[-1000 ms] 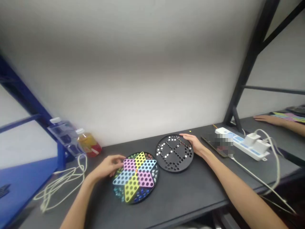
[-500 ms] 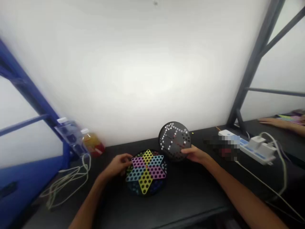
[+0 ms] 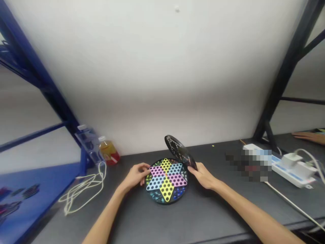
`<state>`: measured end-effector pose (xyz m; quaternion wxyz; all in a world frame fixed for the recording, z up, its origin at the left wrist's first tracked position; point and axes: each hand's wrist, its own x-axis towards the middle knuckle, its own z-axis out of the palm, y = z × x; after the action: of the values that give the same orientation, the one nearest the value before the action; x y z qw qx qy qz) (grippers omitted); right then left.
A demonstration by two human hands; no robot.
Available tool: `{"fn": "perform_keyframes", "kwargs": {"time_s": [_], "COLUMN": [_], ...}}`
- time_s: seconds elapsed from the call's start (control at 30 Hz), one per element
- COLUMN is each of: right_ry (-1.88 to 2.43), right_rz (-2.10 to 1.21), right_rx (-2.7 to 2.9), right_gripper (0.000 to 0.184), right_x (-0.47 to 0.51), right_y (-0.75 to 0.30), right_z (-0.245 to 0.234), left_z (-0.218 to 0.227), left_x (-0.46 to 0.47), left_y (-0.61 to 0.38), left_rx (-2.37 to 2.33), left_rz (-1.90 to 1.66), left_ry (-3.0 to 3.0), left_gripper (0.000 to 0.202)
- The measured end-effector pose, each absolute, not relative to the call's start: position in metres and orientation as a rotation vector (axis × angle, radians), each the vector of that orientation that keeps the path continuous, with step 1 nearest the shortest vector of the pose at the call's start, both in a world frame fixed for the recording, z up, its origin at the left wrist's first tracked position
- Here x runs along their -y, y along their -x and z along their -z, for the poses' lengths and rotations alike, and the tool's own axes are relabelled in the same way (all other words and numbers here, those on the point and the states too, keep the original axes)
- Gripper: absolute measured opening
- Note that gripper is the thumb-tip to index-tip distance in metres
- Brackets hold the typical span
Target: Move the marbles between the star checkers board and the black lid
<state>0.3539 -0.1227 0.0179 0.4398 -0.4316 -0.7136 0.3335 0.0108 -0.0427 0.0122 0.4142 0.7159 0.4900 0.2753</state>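
A round checkers board (image 3: pixel 166 180) with a six-pointed star in yellow, pink and blue lies on the dark table (image 3: pixel 203 217). My left hand (image 3: pixel 136 174) grips its left rim with curled fingers. My right hand (image 3: pixel 203 174) holds a round black perforated disc (image 3: pixel 180 152) by its lower edge. The disc is tilted steeply over the board's right side.
A drink bottle (image 3: pixel 108 153) and a clear plastic bottle (image 3: pixel 87 140) stand at the back left near a blue rack. A coiled white cable (image 3: pixel 83 188) lies to the left. A white power strip (image 3: pixel 286 164) with plugs sits at the right; another person's hand (image 3: pixel 306 136) rests beyond it.
My right hand lifted the black disc from the table at the right, stood it on edge and swung it left over the star board. My left hand stayed on the board's rim.
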Motion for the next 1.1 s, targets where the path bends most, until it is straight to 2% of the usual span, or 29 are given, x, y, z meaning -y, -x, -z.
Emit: {"fn": "perform_keyframes", "kwargs": {"time_s": [0.17, 0.33, 0.43, 0.63, 0.9, 1.1], "right_ry": [1.178, 1.31, 1.277, 1.215, 1.189, 1.152], "right_rz": [-0.501, -0.338, -0.318, -0.371, -0.563, -0.562], "right_rx": [2.221, 2.477, 2.521, 2.521, 2.491, 2.51], "right_gripper": [0.065, 0.079, 0.086, 0.095, 0.096, 0.093], "right_x": [0.131, 0.137, 0.141, 0.146, 0.153, 0.155], "right_y": [-0.334, -0.317, -0.314, -0.317, -0.328, -0.332], "right_z": [-0.023, -0.023, -0.025, -0.032, -0.03, -0.028], "left_z": [-0.012, -0.017, -0.02, -0.018, -0.021, -0.02], "left_x": [0.041, 0.043, 0.044, 0.044, 0.046, 0.046], "left_y": [-0.01, -0.009, -0.01, -0.01, -0.007, -0.006], "left_rx": [-1.243, -1.235, -1.267, -1.303, -1.255, -1.237], "left_rz": [-0.781, -0.786, -0.764, -0.728, -0.676, -0.651], "left_ry": [-1.576, -1.485, -1.534, -1.733, -1.781, -1.805], "left_gripper": [0.063, 0.074, 0.074, 0.06, 0.059, 0.056]}}
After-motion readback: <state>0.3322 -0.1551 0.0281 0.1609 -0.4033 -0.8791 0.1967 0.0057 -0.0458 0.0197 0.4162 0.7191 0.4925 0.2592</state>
